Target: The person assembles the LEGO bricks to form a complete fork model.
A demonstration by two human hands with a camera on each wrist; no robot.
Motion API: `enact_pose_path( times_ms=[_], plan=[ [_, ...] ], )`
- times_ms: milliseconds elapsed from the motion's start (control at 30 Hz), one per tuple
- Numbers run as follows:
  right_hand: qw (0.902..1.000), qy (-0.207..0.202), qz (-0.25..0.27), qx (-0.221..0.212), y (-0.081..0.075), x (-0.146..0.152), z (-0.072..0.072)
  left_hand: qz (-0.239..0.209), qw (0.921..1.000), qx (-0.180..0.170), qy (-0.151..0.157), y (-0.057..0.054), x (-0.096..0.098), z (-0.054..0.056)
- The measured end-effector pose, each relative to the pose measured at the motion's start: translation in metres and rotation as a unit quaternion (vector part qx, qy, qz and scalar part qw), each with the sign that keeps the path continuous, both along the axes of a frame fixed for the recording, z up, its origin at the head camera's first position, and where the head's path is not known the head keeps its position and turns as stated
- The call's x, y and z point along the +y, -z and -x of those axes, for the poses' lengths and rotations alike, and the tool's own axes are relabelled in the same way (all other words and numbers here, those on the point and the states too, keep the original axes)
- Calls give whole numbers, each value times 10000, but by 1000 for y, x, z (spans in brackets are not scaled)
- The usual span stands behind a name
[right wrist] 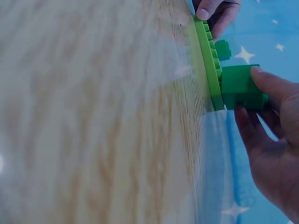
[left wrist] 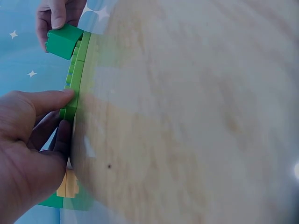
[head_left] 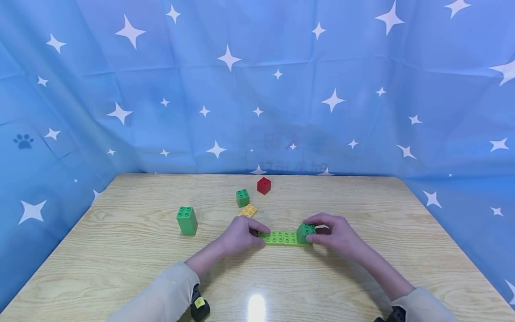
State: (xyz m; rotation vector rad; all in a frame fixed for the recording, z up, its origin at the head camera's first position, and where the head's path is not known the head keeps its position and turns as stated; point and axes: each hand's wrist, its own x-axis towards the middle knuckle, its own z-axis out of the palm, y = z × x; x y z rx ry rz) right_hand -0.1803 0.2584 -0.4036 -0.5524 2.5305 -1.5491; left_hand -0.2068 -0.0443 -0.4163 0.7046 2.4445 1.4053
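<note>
Two lime-green building plates (head_left: 277,238) lie end to end on the table as one strip, studs up. At the strip's left end my left hand (head_left: 240,237) holds it between thumb and fingers, partly covering that end. My right hand (head_left: 339,236) pinches a darker green building block (head_left: 304,233) by its sides, over the strip's right end. In the right wrist view the block (right wrist: 239,87) stands right at the studs of the strip (right wrist: 209,60). Its own studs face up, near the palm.
A tall green block (head_left: 187,222) stands left of my left hand. Beyond that hand are a yellow plate (head_left: 248,210), a small green block (head_left: 242,198) and a red block (head_left: 263,185). A blue star-patterned curtain (head_left: 257,89) hangs behind the wooden table (head_left: 132,250).
</note>
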Motion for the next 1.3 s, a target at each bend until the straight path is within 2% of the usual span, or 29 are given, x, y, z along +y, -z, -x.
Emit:
enact_pose_path(
  times_ms=[567,933,1200,1300],
  plan=[
    [9997,62,29,-228,-2,1,1,-18,10000,45,51,0,-1,0],
    [9997,-201,22,-138,-3,-1,3,96,9999,85,9,-1,0,-2],
    [9996,-97,-243,-136,-8,-6,6,42,10000,55,3,-1,0,-1],
    [9987,-223,-466,-3,-11,-7,9,54,10000,48,-4,0,0,0]
  ],
)
